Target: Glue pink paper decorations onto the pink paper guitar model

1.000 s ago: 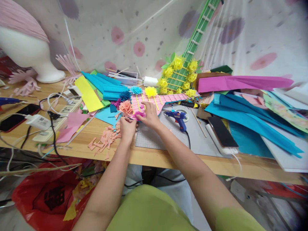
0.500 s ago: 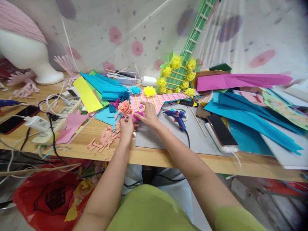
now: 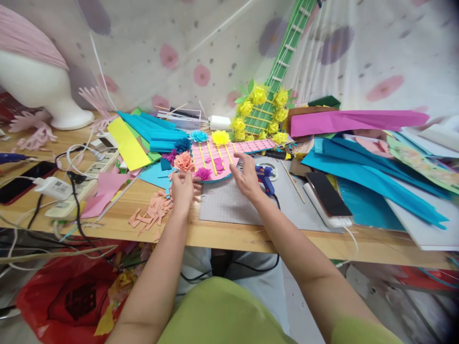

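Note:
A pink paper guitar [image 3: 229,160] with yellow strips lies on the table. Paper flowers line its left end: a peach flower [image 3: 184,161], a magenta flower [image 3: 203,174], blue ones and a yellow flower [image 3: 221,138]. Loose magenta petals [image 3: 217,165] rest on its face. My left hand [image 3: 182,191] is at the lower left edge, its fingers drawn together just under the peach flower; what they grip is hidden. Over the guitar's lower right edge, my right hand [image 3: 247,177] is open, fingers apart and holding nothing. Just beyond it lies a blue glue gun [image 3: 265,179].
Peach paper scraps [image 3: 152,210] lie left of my left hand. A green paper guitar [image 3: 263,112] with yellow flowers leans against the curtain. On the right are a phone [image 3: 329,193] and blue crepe paper [image 3: 376,167]. Cords and a power strip [image 3: 86,179] occupy the left.
My right hand has moved right, off the magenta flower, uncovering it and the loose petals. My left hand has shifted slightly left, toward the peach flower.

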Tool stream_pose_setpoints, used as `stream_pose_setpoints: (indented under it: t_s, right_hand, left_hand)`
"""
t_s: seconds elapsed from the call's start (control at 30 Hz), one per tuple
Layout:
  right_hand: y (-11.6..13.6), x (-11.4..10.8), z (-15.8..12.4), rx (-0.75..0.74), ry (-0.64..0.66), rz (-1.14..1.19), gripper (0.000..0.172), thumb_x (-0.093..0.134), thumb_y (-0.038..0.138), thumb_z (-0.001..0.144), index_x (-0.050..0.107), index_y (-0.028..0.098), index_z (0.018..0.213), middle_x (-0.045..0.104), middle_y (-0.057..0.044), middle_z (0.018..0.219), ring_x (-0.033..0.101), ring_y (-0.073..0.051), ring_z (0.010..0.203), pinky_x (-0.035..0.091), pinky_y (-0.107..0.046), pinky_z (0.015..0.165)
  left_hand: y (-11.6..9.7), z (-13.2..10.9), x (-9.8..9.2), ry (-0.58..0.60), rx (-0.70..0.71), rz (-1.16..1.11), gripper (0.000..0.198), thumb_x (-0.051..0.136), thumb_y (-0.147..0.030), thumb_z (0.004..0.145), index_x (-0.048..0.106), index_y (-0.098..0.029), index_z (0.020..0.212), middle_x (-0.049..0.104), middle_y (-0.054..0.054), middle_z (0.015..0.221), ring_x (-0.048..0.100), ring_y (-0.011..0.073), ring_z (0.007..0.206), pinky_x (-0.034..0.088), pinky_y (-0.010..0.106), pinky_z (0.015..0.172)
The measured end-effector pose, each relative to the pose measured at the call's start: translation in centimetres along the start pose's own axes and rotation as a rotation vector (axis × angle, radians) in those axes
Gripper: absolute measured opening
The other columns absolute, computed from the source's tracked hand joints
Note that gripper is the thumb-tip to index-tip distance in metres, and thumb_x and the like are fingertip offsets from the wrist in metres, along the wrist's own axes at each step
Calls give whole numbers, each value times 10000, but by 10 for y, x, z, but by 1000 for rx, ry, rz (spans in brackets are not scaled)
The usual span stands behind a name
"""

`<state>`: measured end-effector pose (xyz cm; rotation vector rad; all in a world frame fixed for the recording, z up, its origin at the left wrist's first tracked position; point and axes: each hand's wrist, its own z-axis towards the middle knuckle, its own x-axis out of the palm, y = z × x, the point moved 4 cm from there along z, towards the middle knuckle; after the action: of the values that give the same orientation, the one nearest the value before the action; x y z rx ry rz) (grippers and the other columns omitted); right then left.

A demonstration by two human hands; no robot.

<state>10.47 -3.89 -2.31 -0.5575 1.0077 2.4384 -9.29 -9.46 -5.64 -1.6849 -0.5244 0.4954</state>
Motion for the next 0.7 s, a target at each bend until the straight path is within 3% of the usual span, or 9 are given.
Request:
stream_pose_setpoints:
  t_s: [0.13, 0.23, 0.37, 0.53, 0.7]
  right_hand:
    - [-8, -44, -4, 19, -215, -25, 424, 397, 551, 898, 535, 213, 1112, 589, -100, 1071, 537, -236, 1045, 421, -448, 935]
    - [-24, -76, -8, 99, -403, -52, 392, 377, 520, 909, 545, 213, 1086, 578, -92, 1048, 545, -231, 1033, 425, -456, 930]
    - [-61, -93, -21, 253, -543, -67, 417, 346, 546, 900, 560, 204, 1005, 588, -74, 967, 561, -215, 964, 430, -449, 916]
    - [-104, -78, -44, 437, -515, 55, 507, 265, 596, 886, 564, 187, 877, 575, -52, 828, 572, -185, 819, 459, -390, 824]
    - [-112, -64, -54, 514, -351, 178, 605, 218, 666, 859, 586, 187, 884, 581, -33, 783, 559, -158, 718, 458, -335, 740]
  left_hand:
    - [-21, 6, -8, -25, 79, -102, 191, 503, -293, 790, 334, -220, 843, 671, -19, 664, 583, 97, 425, 280, 152, 354]
    - [-38, 16, -11, -37, 176, -76, 171, 503, -248, 766, 366, -215, 862, 671, -14, 701, 598, 102, 473, 331, 169, 397]
    - [-59, 26, 4, 65, 380, 284, 162, 567, -229, 721, 486, -206, 859, 681, 4, 806, 631, 127, 632, 456, 236, 571]
    - [-72, 22, 55, 435, 634, 885, 68, 560, -195, 746, 595, -197, 804, 691, 30, 907, 631, 168, 830, 448, 273, 695]
    - [-70, 21, 89, 586, 699, 1264, 165, 593, -244, 744, 633, -194, 896, 689, 65, 1023, 618, 221, 963, 441, 292, 734]
